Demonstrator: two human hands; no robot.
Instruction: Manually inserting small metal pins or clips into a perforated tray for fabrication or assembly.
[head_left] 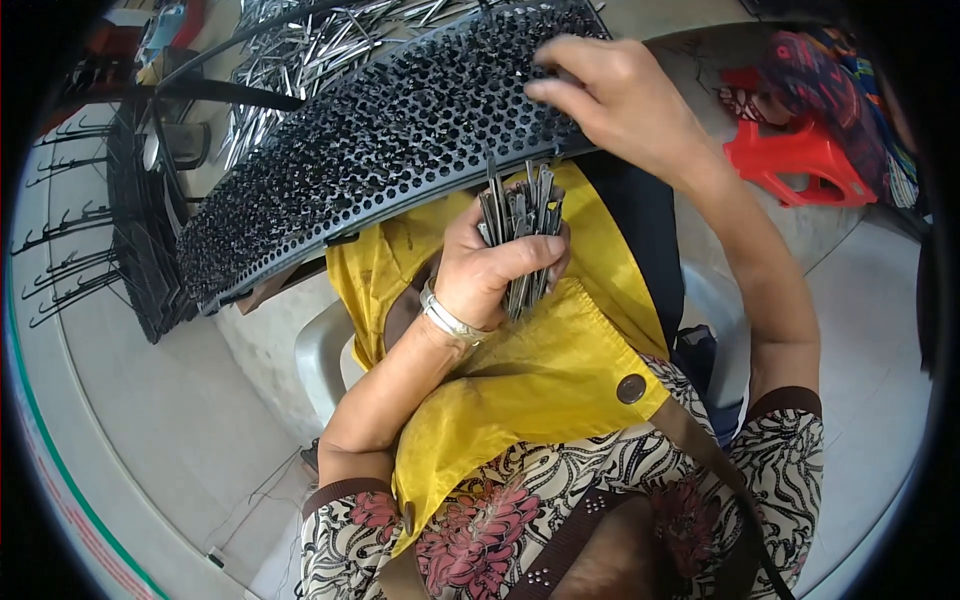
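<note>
My left hand (492, 268) is wrapped round an upright bundle of thin grey metal strips (522, 205), held over my lap, with the thumb across the front. Beyond it lies a long dark board full of round holes (372, 207), many with black pieces standing in them. Over the board's right end is my right hand (610, 88), apart from the left one. Its thumb and index finger are bent toward each other in a pinch. What is between them, if anything, is too small to make out.
A heap of loose metal strips (310, 50) lies behind the board. Racks with dark hooks (140, 220) stand at the left. Black bars (230, 92) cross above the board's left part. A red plastic stool (800, 165) and another person's foot (750, 104) are at the right.
</note>
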